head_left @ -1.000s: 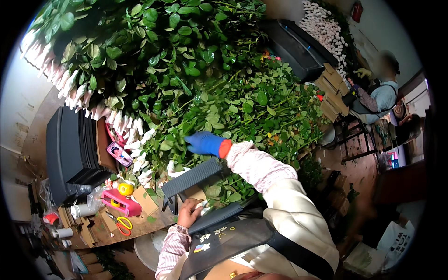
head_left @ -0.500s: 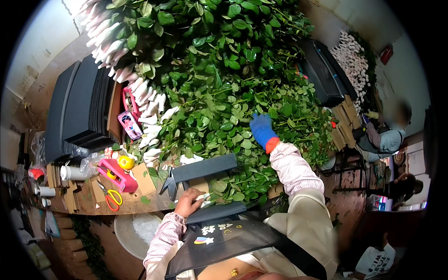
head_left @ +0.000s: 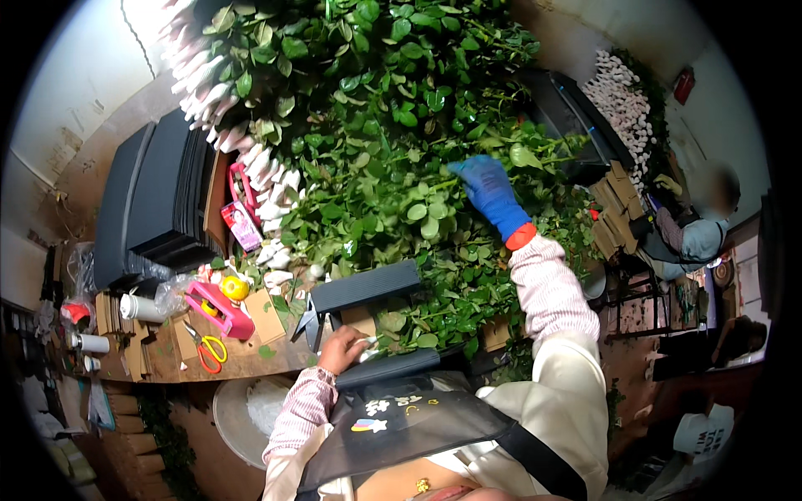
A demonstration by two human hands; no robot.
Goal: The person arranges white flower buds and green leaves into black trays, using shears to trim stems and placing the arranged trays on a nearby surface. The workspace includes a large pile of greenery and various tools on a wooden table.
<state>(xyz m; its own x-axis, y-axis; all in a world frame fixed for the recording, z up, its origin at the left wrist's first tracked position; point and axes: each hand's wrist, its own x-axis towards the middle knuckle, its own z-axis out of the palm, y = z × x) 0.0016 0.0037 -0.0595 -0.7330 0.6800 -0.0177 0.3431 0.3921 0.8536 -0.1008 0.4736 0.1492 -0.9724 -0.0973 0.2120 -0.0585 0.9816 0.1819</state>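
Observation:
My bare left hand (head_left: pixel 341 351) is closed on a white-sleeved rose head (head_left: pixel 368 349) at the near end of a dark grey padded rest. Leafy rose stems (head_left: pixel 409 327) lie between that rest's far pad (head_left: pixel 368 285) and near pad (head_left: pixel 388 367). My right hand (head_left: pixel 491 194), in a blue glove with an orange cuff, is over the large heap of leafy stems (head_left: pixel 368 167). Its fingers are closed around a leafy stem (head_left: pixel 539 157), slightly blurred by motion. White-sleeved heads (head_left: pixel 267 184) line the heap's left side.
Left on the table are a pink tape dispenser (head_left: pixel 219 311), scissors (head_left: pixel 207 349), a yellow-orange round object (head_left: pixel 234 288), a phone (head_left: pixel 241 225) and stacked dark sheets (head_left: pixel 171 188). Below stands a white tub (head_left: pixel 242 422). A person (head_left: pixel 697 234) is at the right, near cardboard pieces (head_left: pixel 614 213).
My right hand has shifted right and farther away, and leaves beside it have risen with a stem. My left hand stays by the padded rest. The view has shifted slightly.

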